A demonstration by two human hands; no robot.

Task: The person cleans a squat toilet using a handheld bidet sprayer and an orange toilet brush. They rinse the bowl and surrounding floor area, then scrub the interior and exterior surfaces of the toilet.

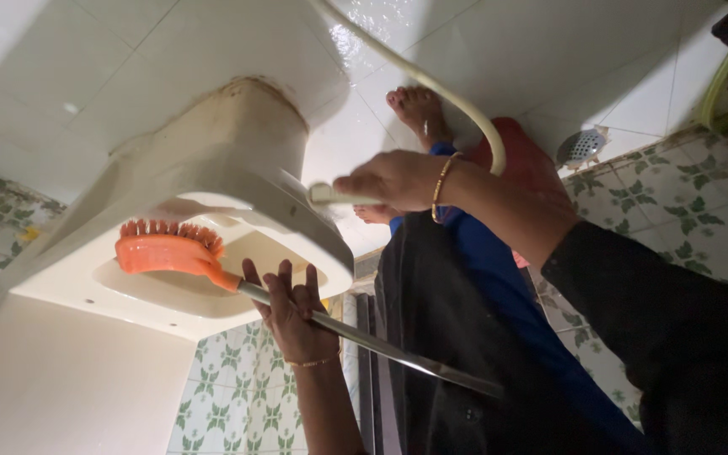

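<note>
— Over the toilet bowl (170, 194) we have both hands at work, and the picture comes to us turned upside down. Where does the brush lie from us?

— The orange brush head (166, 251) sits inside the bowl, bristles against the inner wall. Its metal handle (364, 341) runs in one long slant from the head back toward our body, so the long axis points straight from us into the bowl.

— Which of our hands is nearer the head?

— The one on the handle (290, 313); from this flipped view we cannot say for certain that it is our left. Its fingers wrap the shaft just behind the orange neck, closed round it.

— And the other?

— It (393, 179) hangs just beside the bowl's rim, clenched on the nozzle (323, 195) of a pale hose (457, 101), the tip aimed into the bowl toward the brush.

— Anything else?

— Bare feet (419, 109) on the white tiled floor (549, 59), a drain (581, 147) well apart.
</note>
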